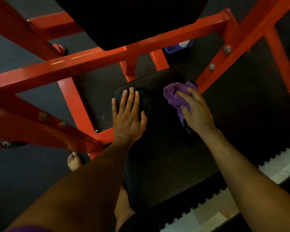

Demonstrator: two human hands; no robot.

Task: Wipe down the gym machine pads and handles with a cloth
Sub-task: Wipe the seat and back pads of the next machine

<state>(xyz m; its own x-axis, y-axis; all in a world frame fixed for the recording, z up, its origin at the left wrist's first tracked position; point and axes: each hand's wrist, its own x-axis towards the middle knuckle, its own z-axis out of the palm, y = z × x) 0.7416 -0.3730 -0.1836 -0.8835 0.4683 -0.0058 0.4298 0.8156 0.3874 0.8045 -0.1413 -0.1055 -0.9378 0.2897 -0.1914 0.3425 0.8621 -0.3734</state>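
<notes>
The black seat pad (151, 91) is steadied by the flat, open-fingered, empty left hand (128, 117) while a bunched purple cloth (176, 94), gripped in the right hand (195, 111), is pressed near its far right corner, apparently for wiping.

This was a gym. A red steel machine frame (97, 59) with bolted joints crossed the upper frame, carrying a black padded seat (154, 84). Dark interlocking rubber floor mats (251, 136) filled the right.
</notes>
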